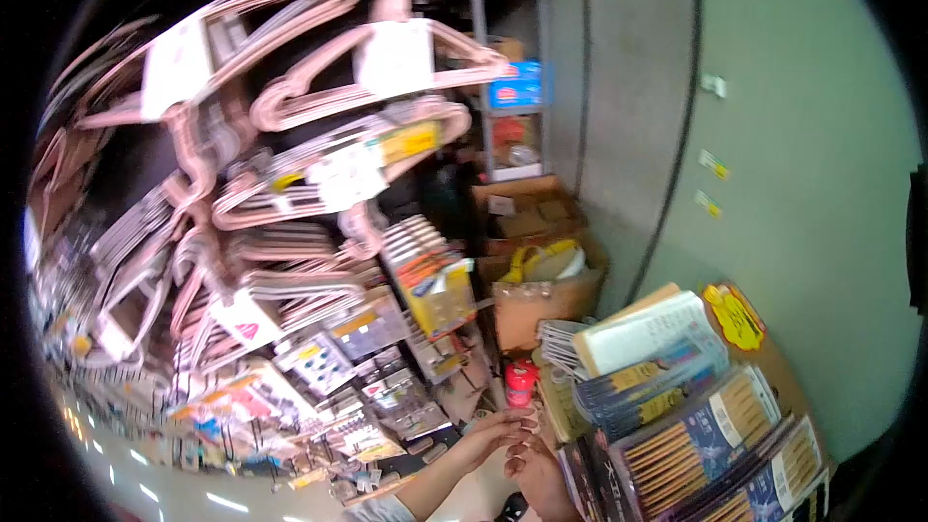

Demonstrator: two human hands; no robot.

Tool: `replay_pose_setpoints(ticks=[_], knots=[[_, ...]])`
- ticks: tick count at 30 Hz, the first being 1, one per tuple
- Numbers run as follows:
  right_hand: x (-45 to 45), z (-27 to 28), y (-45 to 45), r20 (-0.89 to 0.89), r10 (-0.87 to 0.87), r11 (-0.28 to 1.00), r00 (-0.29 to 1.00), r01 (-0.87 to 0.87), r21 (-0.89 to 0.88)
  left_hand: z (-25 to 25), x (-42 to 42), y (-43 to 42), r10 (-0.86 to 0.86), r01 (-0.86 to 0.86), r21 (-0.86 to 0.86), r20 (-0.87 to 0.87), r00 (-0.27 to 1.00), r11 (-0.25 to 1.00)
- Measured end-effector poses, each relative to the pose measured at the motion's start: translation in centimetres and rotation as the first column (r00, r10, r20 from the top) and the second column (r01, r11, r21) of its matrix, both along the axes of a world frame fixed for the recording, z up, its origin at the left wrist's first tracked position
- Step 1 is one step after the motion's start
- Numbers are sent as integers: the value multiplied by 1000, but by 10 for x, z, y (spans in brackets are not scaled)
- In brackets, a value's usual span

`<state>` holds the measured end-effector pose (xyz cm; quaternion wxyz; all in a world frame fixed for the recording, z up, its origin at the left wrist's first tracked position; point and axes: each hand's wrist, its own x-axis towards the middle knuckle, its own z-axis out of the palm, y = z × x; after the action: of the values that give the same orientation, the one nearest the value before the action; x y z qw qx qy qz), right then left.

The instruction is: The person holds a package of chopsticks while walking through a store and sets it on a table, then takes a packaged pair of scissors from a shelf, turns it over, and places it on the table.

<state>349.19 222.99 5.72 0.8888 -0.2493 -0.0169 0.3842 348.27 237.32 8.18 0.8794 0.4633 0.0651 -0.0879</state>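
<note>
My left hand (491, 437) reaches in from the bottom, its fingers loosely stretched out and nothing visible in them. Close beside it is my right hand (537, 472), fingers apart and slightly bent, also with nothing visible in it. Whether the fingertips touch each other I cannot tell. Just beyond the hands stands a red container (520, 382). Packs of wooden chopsticks (667, 469) are stacked to the right of my right hand. Behind them lie dark blue packs (643, 382) and a white-and-tan pack (643, 333).
Pink clothes hangers (377, 87) hang in bundles on the left, above hanging carded goods (406, 391). Cardboard boxes (546, 304) stand ahead, below a metal shelf (478, 68). A green wall (812, 155) runs along the right, with a yellow price sign (737, 319) in front.
</note>
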Motion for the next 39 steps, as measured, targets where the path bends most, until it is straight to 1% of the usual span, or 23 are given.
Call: replay_pose_setpoints(ticks=[4,7,9,10,11,13,14,15,16,17,18,20,21,23,24,25,27,29,31,32,33,35,39], knots=[[-27,-1,33,18,209,978,978,-209,6,0,-74,32,179,-179,-2,56,982,984],[-63,5,65,63,333,943,941,-332,-15,9,-153,58,348,-348,-7,71,935,937],[-95,17,89,99,426,905,900,-426,-22,15,-216,67,473,-474,-4,77,878,881],[-116,26,100,111,476,879,872,-470,-78,15,-250,70,528,-527,-37,90,845,849],[-139,27,111,113,527,850,842,-522,-77,15,-284,72,580,-576,-69,100,808,815],[-189,30,134,181,616,786,766,-611,-90,12,-357,73,657,-658,-50,136,741,752],[-214,20,144,169,658,751,734,-656,-76,8,-393,71,712,-713,-38,103,695,701],[-241,14,152,183,700,711,691,-699,-79,5,-428,69,763,-764,-29,74,642,645],[-269,8,159,132,771,635,623,-770,-71,6,-464,62,809,-813,27,75,582,582],[-297,0,166,80,835,549,544,-834,-60,3,-499,55,846,-851,20,89,525,525],[-326,-20,173,94,870,491,484,-869,-68,-1,-536,46,875,-877,59,67,480,476],[-377,-56,184,106,971,227,213,-963,-143,-7,-598,29,927,-926,86,44,372,367],[-403,-45,186,101,984,163,148,-974,-155,-10,-625,16,956,-953,106,41,291,285],[-454,7,181,22,998,60,57,-984,-169,-12,-668,-14,988,-981,124,24,151,147],[-474,28,184,-32,999,-9,-2,-973,-230,-11,-687,-27,999,-991,120,9,52,51],[-492,23,190,-33,998,-65,-59,-972,-227,-9,-704,-38,999,-992,120,-1,-45,-44],[-528,7,205,34,990,-126,-135,-976,-179,-11,-728,-58,987,-978,130,1,-163,-161],[-558,4,218,29,973,-223,-229,-964,-143,-10,-741,-74,961,-936,220,25,-275,-274],[-585,4,231,-20,942,-334,-336,-926,-174,2,-741,-82,927,-901,230,20,-374,-368],[-600,1,238,-39,917,-398,-397,-905,-150,5,-743,-81,905,-874,249,25,-425,-418],[-612,1,244,-37,900,-435,-434,-887,-154,2,-746,-80,886,-857,245,26,-462,-454],[-638,0,254,-107,825,-565,-556,-801,-198,-7,-752,-74,855,-825,250,20,-518,-506],[-686,-6,282,-117,768,-639,-630,-742,-201,-10,-774,-42,790,-758,275,9,-613,-592]])
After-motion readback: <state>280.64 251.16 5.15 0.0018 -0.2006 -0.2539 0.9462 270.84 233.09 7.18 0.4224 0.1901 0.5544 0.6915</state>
